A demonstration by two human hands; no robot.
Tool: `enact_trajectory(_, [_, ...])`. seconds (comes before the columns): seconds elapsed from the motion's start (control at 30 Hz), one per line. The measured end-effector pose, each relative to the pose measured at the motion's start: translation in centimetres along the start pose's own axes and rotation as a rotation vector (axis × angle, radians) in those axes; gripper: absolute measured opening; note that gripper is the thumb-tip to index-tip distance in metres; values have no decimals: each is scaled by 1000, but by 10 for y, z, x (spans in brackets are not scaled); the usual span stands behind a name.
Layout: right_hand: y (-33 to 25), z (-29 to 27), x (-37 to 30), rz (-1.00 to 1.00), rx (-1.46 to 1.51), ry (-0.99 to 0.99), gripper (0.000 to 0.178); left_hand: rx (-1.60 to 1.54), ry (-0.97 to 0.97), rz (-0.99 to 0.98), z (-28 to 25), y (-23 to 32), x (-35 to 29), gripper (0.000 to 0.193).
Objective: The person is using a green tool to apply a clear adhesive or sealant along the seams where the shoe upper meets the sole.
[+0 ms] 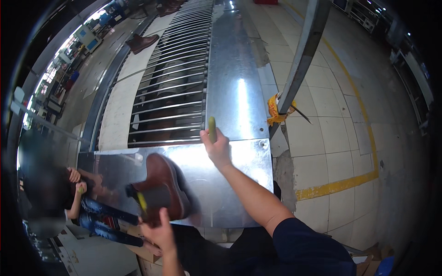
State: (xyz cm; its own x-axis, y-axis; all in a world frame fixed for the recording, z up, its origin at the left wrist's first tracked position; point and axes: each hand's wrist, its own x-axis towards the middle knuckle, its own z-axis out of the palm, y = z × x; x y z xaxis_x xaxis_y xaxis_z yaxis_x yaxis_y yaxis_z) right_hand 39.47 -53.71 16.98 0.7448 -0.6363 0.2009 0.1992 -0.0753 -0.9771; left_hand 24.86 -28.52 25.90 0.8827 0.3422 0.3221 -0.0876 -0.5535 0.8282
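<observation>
A brown ankle boot (159,177) with a dark elastic side panel and a blurred yellow strip by its opening lies tilted over the metal tabletop (239,193), toe pointing away and sole to the right. At the near edge of its shaft is my left hand (159,232), thumb raised and fingers reaching toward the yellow strip; it appears to grip the boot there, though blur hides the exact contact. My right hand (218,149) is closed round a slim yellow-green stick (212,129), held upright above the tabletop beside the roller ends.
A roller conveyor (170,101) runs away from the tabletop, with another brown boot (140,43) on its pale left strip. A metal post (299,60) wrapped in orange material (276,110) rises at right. A co-worker's hands (76,179) are at the left edge.
</observation>
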Motion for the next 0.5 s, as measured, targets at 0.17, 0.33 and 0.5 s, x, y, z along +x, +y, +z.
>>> enact_trajectory(0.17, [5, 2, -3, 9, -48, -20, 26, 180, -108, 346, -17, -20, -42, 48])
enact_trajectory(0.33, [10, -3, -2, -10, -29, -75, 26, -119, -408, 345, -47, -39, -17, 63])
enact_trajectory(0.5, [10, 2, 2, -31, 2, -109, 25, -334, -253, 113, -45, -45, 16, 50])
